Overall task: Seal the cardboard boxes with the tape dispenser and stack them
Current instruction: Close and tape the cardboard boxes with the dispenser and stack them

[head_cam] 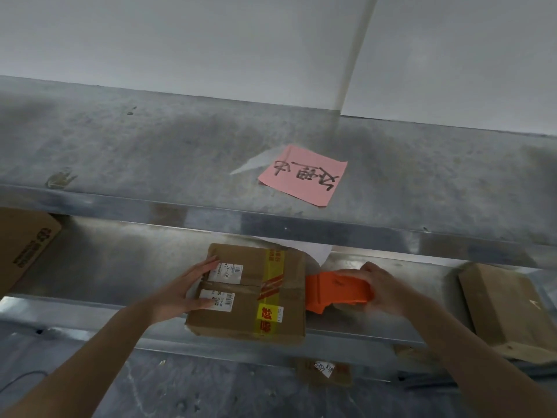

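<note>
Low at centre frame, the left hand point(187, 292) is pressing flat, fingers straight, on the cardboard box point(241, 321) (yellow-taped) sitting on the metal shelf point(105, 267). Just right, the right hand point(384, 292) is gripping the orange tape dispenser point(331, 289). A pink note point(303, 175) is lying higher up.

1. The cardboard box point(250, 294) is brown and lies flat at the front edge of a metal shelf point(105, 267). Its top flaps are closed along a centre seam. A yellow tape strip with red print crosses the top near its right end, and two white labels sit at its left end. The left grip point(180, 292) rests there with its fingers spread flat.
2. The tape dispenser point(334, 291) is orange and blurred. It is held in the right grip point(381, 289) just beside the box's right edge.
3. A second box point(500, 309) lies well apart to the right.
4. A third box point(24, 245), printed, sits tilted at far left.
</note>
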The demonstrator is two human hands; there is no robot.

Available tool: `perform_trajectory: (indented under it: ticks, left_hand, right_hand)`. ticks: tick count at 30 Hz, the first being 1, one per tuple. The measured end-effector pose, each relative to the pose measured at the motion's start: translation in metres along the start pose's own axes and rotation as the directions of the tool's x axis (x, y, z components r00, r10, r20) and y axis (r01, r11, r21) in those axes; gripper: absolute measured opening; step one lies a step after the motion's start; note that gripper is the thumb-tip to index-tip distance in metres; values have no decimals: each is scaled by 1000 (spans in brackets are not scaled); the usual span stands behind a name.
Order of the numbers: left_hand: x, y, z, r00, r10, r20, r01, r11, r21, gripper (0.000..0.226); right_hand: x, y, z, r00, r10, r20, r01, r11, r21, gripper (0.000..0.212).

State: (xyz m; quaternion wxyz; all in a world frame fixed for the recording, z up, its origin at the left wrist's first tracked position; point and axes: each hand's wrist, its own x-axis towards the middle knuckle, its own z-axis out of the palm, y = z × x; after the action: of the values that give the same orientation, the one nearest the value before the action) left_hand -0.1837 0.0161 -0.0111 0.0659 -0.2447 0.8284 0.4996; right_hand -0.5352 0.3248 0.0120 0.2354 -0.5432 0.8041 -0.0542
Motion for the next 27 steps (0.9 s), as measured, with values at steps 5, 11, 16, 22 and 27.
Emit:
perform_trajectory:
  ticks: [5, 11, 16, 22, 27]
  left_hand:
    - [2, -3, 1, 1000, 21, -13, -21, 1000, 10, 91]
    - [-1, 0, 1, 1000, 16, 0, -16, 998, 60, 88]
    - [-9, 3, 7, 983, 120, -139, -69, 943, 326, 82]
    - [-19, -3, 31, 962, 273, -16, -225, 822, 523, 63]
    - [-17, -1, 24, 968, 249, 9, -220, 835, 504, 58]
  right_hand:
    - [9, 1, 10, 999, 41, -29, -41, 999, -13, 64]
    - [2, 4, 18, 998, 62, -32, -62, 998, 7, 65]
    - [-5, -3, 16, 989, 138, 59, -133, 988, -79, 76]
    - [-9, -72, 17, 948, 75, -310, -76, 997, 9, 72]
    - [3, -151, 52, 958, 148, -245, -63, 944, 323, 50]
